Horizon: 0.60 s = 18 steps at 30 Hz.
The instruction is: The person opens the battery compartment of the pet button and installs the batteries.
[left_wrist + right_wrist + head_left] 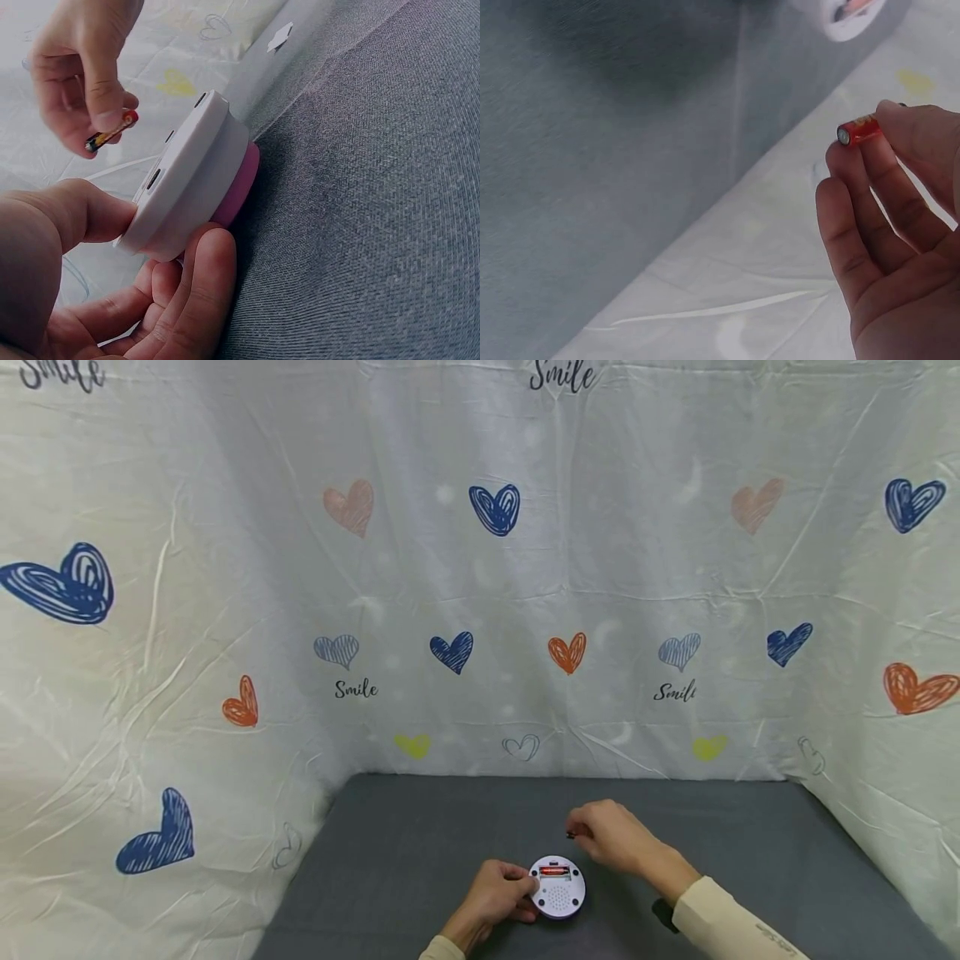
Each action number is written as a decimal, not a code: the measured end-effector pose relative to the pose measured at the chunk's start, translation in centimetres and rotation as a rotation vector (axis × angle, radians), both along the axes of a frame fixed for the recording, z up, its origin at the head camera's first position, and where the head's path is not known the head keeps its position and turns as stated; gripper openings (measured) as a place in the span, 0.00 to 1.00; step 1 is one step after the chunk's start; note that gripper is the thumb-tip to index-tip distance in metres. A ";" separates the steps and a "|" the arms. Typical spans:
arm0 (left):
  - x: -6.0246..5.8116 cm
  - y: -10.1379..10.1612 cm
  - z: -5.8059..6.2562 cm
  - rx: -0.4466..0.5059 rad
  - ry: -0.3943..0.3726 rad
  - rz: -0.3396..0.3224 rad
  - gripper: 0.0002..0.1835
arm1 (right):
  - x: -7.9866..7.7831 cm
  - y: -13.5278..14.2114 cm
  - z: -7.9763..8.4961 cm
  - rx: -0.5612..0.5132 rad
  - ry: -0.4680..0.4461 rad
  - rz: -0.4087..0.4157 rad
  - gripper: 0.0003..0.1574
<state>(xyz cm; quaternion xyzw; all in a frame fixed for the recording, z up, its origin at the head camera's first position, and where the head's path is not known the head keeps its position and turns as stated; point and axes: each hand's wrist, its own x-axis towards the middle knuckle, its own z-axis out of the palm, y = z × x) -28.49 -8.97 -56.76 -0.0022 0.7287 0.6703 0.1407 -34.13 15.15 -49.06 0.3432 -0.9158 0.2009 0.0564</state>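
Observation:
My left hand (498, 893) grips a round white device (557, 897) by its left edge, thumb on the upper face and fingers below. Its underside faces up, showing small dark feet, a patch of speaker holes and an uncovered battery compartment with one red battery (555, 871) inside. In the left wrist view a pink part (240, 184) shows on the side toward the table. Above and to the right of the device, my right hand (611, 837) pinches a second small battery (112, 131), red at one end and black at the other, between thumb and fingers.
The device is over a dark grey cloth-covered table (420, 835). A small white piece (280, 36) lies farther off on the cloth in the left wrist view. White curtains (450, 568) printed with hearts stand behind and on both sides.

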 end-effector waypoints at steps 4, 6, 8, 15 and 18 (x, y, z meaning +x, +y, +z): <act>0.0 0.0 0.0 -0.002 -0.003 -0.001 0.10 | 0.3 -0.9 0.3 -0.020 -0.045 0.028 0.08; 0.0 0.0 0.0 -0.007 -0.006 0.002 0.10 | 0.4 -1.4 0.4 -0.027 -0.065 0.045 0.08; 0.0 0.0 0.1 -0.014 -0.008 0.004 0.10 | 0.6 -1.8 0.3 -0.028 -0.079 0.062 0.08; 0.0 0.0 0.2 -0.023 -0.013 0.003 0.10 | 1.2 -3.2 -0.1 -0.027 -0.094 0.101 0.08; 0.0 0.0 0.2 -0.018 -0.012 0.002 0.10 | 1.4 -3.6 -0.5 -0.032 -0.089 0.119 0.08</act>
